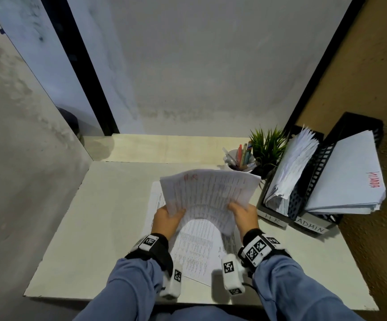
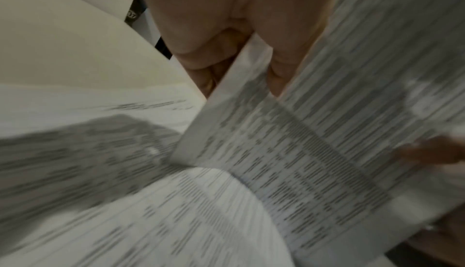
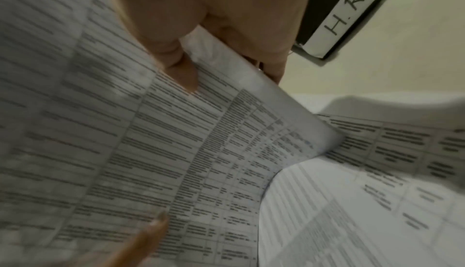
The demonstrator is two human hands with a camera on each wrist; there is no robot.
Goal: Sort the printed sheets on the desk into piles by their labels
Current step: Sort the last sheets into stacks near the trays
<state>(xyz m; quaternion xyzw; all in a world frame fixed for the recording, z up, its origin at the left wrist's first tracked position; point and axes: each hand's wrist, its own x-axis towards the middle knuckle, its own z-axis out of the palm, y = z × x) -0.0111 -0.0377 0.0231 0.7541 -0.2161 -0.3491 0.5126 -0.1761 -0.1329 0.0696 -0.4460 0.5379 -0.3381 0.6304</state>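
A bundle of printed sheets [image 1: 208,193] is held raised above the desk [image 1: 109,228], directly in front of the person. The bundle is pinched at its near edge by both hands: the left hand [image 1: 168,220] at the near-left corner and the right hand [image 1: 244,217] at the near-right corner. In each wrist view the thumb is seen on the printed face, with the fingers curled behind the paper. The near edge sags into an arch between the two grips. A red "HR" mark is visible near the far-left corner of the top sheet.

The deciding relation is lateral. The HR tray [image 1: 271,217], identified by its front label, stands on the desk to the right of the bundle, close beside the right hand. The ADMIN tray [image 1: 310,225] stands just beyond it, further right. The right hand is therefore judged the nearer hand for a transfer. The trays' long axes run away from the person and angle to the right, whereas the bundle is held roughly square to the body; a clockwise turn is judged necessary before insertion.

More printed sheets [image 1: 197,251] lie flat on the desk beneath the raised bundle, unsorted.
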